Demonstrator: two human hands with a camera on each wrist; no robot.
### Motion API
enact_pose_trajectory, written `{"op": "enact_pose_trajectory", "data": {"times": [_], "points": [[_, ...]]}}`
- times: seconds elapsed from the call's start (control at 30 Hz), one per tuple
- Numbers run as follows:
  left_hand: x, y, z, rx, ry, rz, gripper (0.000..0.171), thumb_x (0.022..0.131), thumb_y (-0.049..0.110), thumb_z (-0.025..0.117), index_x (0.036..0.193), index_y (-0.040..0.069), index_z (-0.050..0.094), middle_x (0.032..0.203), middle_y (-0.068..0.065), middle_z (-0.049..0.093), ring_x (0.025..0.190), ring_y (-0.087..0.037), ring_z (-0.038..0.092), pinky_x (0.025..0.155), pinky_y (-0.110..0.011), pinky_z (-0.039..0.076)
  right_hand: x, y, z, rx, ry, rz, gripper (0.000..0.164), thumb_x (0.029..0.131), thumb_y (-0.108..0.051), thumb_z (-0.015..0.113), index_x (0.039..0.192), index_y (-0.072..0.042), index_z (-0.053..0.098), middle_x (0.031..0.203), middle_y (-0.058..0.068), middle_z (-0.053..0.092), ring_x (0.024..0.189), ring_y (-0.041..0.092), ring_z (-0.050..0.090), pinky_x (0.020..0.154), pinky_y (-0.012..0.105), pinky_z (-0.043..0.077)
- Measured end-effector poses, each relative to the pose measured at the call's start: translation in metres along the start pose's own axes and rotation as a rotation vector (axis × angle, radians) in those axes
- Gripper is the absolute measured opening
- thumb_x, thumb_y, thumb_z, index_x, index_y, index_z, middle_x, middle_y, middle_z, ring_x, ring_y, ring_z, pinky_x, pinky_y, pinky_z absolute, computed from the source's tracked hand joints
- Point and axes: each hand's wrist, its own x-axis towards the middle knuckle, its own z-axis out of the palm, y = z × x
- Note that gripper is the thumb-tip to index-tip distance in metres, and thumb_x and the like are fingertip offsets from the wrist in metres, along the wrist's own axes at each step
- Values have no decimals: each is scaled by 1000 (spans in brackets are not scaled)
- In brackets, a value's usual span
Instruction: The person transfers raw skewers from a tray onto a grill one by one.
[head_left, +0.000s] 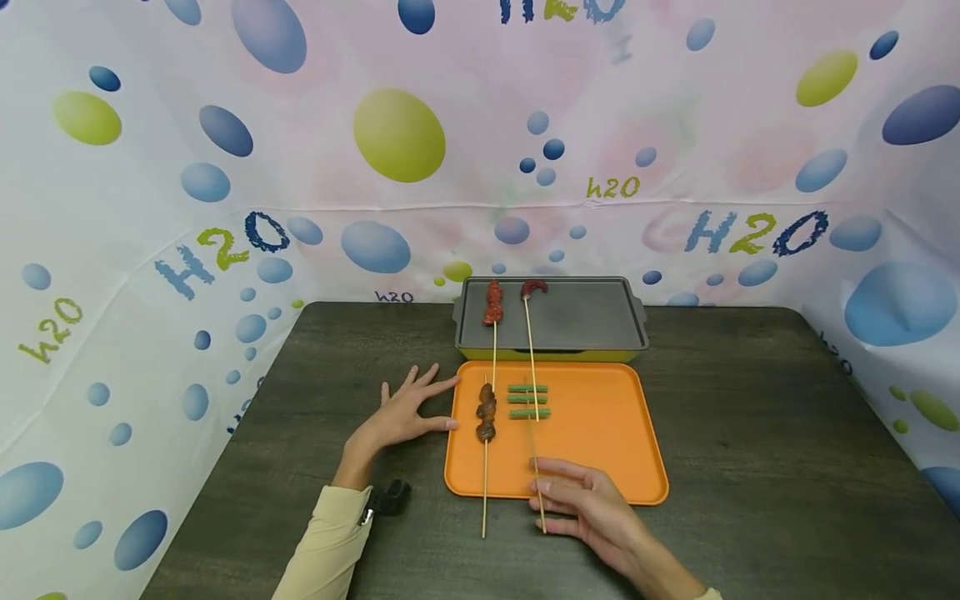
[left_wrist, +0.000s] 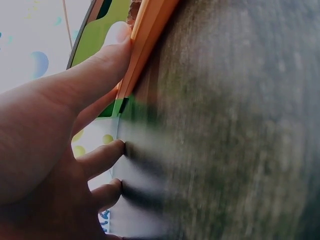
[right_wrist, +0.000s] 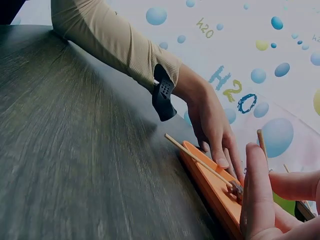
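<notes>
My left hand (head_left: pixel 405 412) spreads its fingers at the left edge of an orange tray (head_left: pixel 600 433). In the left wrist view its thumb lies against the rim of the tray. My right hand (head_left: pixel 592 504) pinches the lower end of a wooden skewer with green vegetable pieces (head_left: pixel 528 399) threaded across it, over the tray. Left of that, a skewer of dark brown meat chunks (head_left: pixel 486 417) lies on the tray, its stick jutting past the front rim. In the right wrist view, the held stick (right_wrist: pixel 262 142) rises between thumb and fingers.
Behind the tray stands a grey-topped rectangular pan (head_left: pixel 585 308) with a green side. On it are a skewer of red meat (head_left: pixel 492 304) and one with a curled red piece (head_left: pixel 534 288); both sticks reach over the tray. Everything stands on a dark wooden table (head_left: pixel 735 417).
</notes>
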Motion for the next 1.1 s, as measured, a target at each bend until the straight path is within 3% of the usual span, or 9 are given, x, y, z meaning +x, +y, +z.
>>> {"op": "enact_pose_trajectory", "data": {"times": [0.33,0.6,0.9,1.1], "points": [[0,2,-1,-6,-6,-9,78,92,45,77,159,25,43,169,-18,18,154,-48,-2,105,-82,-10,-22,-4,-16,-75,102,-32,67,99,-16,70,156,3,39,113,9,73,97,21,72,84,43,60],[-1,4,-2,-6,-7,-15,78,92,45,77,159,24,44,169,-19,19,154,-50,-2,105,-83,-10,-32,-14,-26,-125,113,-94,65,101,-13,67,156,5,38,117,10,73,96,22,73,82,44,61],[-1,2,-2,-2,-3,-14,77,92,45,77,159,24,44,169,-19,19,154,-50,-1,105,-83,-9,-26,-35,-22,-144,260,-173,55,96,-10,73,144,9,52,121,17,72,95,24,74,78,42,62],[-1,1,-1,-8,-2,-11,77,92,45,77,159,25,44,169,-18,19,154,-49,-2,105,-83,-10,-15,-55,-27,-123,321,-190,58,95,-11,75,146,7,51,122,14,73,98,23,74,81,40,61]]}}
